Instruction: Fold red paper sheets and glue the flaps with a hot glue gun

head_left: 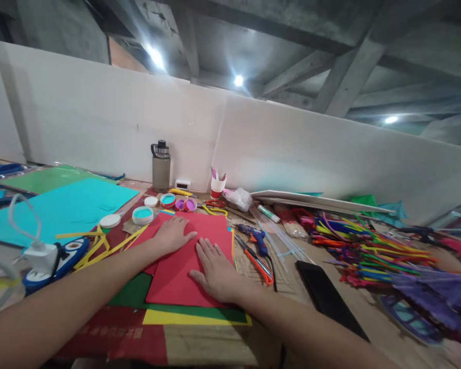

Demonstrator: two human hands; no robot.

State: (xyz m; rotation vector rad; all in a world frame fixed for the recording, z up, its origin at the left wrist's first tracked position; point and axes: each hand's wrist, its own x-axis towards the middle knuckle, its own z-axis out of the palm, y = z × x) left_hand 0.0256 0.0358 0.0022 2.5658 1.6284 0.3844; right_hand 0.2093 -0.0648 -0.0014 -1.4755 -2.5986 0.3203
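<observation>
Both palms rest on a red sheet (172, 277) in the middle of the table. My left hand (172, 236) lies flat near its upper left part, fingers stretched to the right. My right hand (217, 271) is spread flat on the right half, fingers pointing up and left. Neither hand holds anything. Beneath the red sheet a dark green sheet (128, 292) and a yellow sheet (195, 319) stick out at the left and front. Another red piece seems to lie at the left, partly under my left forearm.
Right of the sheets lie an orange-handled tool (259, 266), a blue glue gun (258, 240), a black phone (325, 294) and colourful pipe cleaners (380, 251). Paint tubs (143, 215), a bottle (161, 169) and a cup of pens (217, 187) stand behind. A power strip (57, 266) sits left.
</observation>
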